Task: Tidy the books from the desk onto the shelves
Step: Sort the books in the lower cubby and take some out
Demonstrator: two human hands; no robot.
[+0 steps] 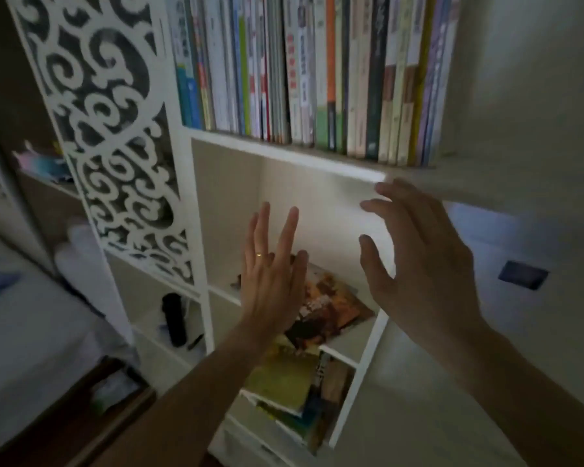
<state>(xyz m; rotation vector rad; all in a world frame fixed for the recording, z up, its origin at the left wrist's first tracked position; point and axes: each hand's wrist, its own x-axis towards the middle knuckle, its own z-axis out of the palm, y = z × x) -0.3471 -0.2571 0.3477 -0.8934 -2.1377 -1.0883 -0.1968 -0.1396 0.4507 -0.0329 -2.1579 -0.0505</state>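
White shelving unit [199,203] fills the head view, with a carved scrollwork side panel [112,129]. Top compartment: a full row of upright books [311,72], spines outward. Middle compartment: one book with an orange-brown cover [331,308] lying flat, its corner overhanging the shelf edge. Lower compartment: a stack of books [284,382] lying flat. Left hand [270,278], wearing a ring [259,254], is raised before the middle compartment, fingers straight and spread, holding nothing. Right hand [418,264] hovers just beside it, fingers splayed, likewise empty. Hands are apart. Right edge is motion-blurred.
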